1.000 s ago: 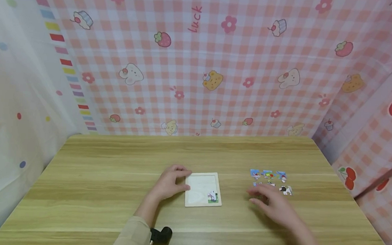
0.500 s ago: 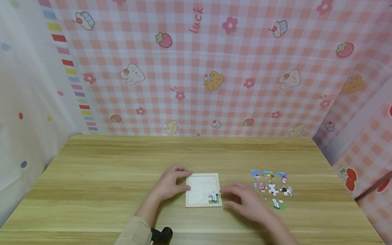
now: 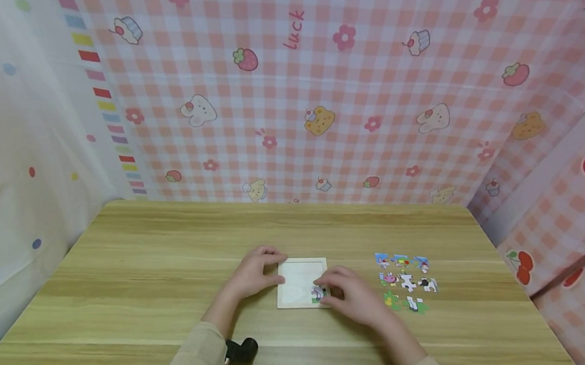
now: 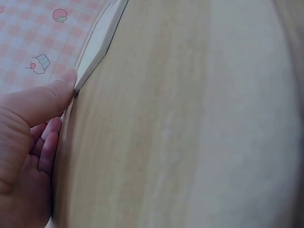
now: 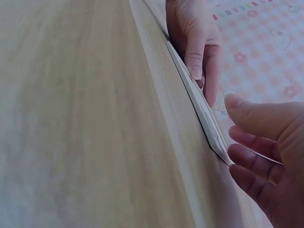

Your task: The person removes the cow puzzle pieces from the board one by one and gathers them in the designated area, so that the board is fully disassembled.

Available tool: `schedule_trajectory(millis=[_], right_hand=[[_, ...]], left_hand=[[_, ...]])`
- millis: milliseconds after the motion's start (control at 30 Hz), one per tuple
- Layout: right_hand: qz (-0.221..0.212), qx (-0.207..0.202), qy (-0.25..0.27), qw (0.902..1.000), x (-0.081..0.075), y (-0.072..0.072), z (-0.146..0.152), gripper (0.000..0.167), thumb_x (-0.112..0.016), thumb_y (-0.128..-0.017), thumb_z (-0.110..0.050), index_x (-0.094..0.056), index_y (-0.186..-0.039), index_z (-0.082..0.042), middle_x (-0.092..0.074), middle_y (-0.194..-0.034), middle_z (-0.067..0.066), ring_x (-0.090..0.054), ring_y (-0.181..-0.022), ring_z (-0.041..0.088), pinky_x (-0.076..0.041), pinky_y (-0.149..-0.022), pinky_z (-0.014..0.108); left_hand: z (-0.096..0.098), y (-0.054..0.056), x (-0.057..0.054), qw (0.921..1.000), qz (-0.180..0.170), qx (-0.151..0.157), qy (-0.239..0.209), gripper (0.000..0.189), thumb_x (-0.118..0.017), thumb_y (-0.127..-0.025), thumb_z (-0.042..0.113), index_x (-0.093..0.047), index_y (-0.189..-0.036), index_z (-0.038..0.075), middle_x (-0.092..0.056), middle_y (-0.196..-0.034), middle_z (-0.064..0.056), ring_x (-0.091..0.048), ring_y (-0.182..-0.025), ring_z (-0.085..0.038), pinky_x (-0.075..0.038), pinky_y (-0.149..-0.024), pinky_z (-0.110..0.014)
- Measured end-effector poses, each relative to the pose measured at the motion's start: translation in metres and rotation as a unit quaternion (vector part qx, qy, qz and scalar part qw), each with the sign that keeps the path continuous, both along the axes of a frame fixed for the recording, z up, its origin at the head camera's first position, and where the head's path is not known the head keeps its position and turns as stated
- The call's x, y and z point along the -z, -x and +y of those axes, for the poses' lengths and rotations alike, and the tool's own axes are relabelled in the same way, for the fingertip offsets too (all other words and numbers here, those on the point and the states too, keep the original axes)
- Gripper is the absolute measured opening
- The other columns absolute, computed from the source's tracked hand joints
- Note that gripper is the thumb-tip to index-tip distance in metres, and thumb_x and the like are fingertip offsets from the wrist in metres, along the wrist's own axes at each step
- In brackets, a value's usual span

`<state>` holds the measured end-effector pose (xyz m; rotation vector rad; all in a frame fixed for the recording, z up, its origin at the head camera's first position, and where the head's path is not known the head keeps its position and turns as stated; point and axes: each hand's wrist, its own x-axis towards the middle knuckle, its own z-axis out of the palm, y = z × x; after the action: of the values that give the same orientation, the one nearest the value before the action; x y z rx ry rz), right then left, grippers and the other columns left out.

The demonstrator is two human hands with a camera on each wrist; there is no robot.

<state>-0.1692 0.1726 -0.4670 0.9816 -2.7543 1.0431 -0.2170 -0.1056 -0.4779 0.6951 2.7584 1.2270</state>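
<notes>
A square pale wooden puzzle tray lies flat on the table. One puzzle piece, with a white animal on green, sits in its near right corner. My left hand holds the tray's left edge; in the left wrist view its thumb presses the rim. My right hand is at the tray's right side, index finger and thumb reaching over the rim beside that piece. In the right wrist view, the right thumb stands apart from the fingers, with nothing visible between them. The fingertips are right at the tray's corner.
Loose puzzle pieces lie in three rows on the table right of the tray. The wood-grain table runs back to a pink checked cloth. Black wrist devices sit near both sleeves.
My right hand has moved left from the loose pieces to the tray's near right corner, uncovering the lower pieces. My left hand has stayed at the tray's left edge.
</notes>
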Motion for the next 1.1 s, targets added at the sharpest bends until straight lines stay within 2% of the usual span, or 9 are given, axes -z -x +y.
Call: schedule_trajectory(millis=[233,500,800,1100], right_hand=[[-0.015,-0.009,0.001,0.9999,-0.0018,0.0021,-0.0047,0.027,-0.082,-0.09,-0.016,-0.077,-0.115,-0.01,-0.065,-0.105,-0.002,-0.053,-0.083,0.011,-0.047,-0.072,0.025],[-0.008,-0.004,-0.031,0.9995,0.0013,0.0056,-0.0073,0.026,-0.084,-0.088,-0.017,-0.077,-0.113,-0.013,-0.066,-0.108,-0.003,-0.053,-0.086,0.009,-0.048,-0.076,0.027],[-0.023,0.011,-0.038,0.999,0.0016,0.0074,-0.0092,0.021,-0.084,-0.088,-0.016,-0.076,-0.107,-0.017,-0.06,-0.104,-0.007,-0.049,-0.084,0.008,-0.046,-0.074,0.026],[-0.025,0.015,-0.034,0.999,-0.0015,0.0051,-0.0099,0.017,-0.083,-0.089,-0.019,-0.075,-0.104,-0.018,-0.059,-0.105,-0.006,-0.049,-0.088,0.012,-0.045,-0.077,0.029]], left_hand=[[-0.0002,0.0004,0.0007,1.0,-0.002,-0.002,0.005,0.045,-0.085,-0.086,0.011,-0.072,-0.128,0.001,-0.061,-0.131,-0.018,-0.055,-0.125,-0.037,-0.04,-0.113,-0.055],[-0.0007,0.0003,0.0006,1.0,-0.002,-0.001,0.005,0.045,-0.085,-0.086,0.012,-0.072,-0.128,0.001,-0.061,-0.13,-0.018,-0.055,-0.124,-0.037,-0.041,-0.112,-0.056],[-0.0009,0.0001,-0.0001,1.0,0.0,-0.002,0.005,0.045,-0.085,-0.087,0.013,-0.072,-0.128,0.002,-0.061,-0.131,-0.018,-0.054,-0.125,-0.038,-0.04,-0.113,-0.056],[-0.001,0.0002,0.001,1.0,0.002,-0.001,0.003,0.045,-0.084,-0.087,0.012,-0.072,-0.128,0.002,-0.061,-0.131,-0.018,-0.054,-0.125,-0.038,-0.04,-0.112,-0.056]])
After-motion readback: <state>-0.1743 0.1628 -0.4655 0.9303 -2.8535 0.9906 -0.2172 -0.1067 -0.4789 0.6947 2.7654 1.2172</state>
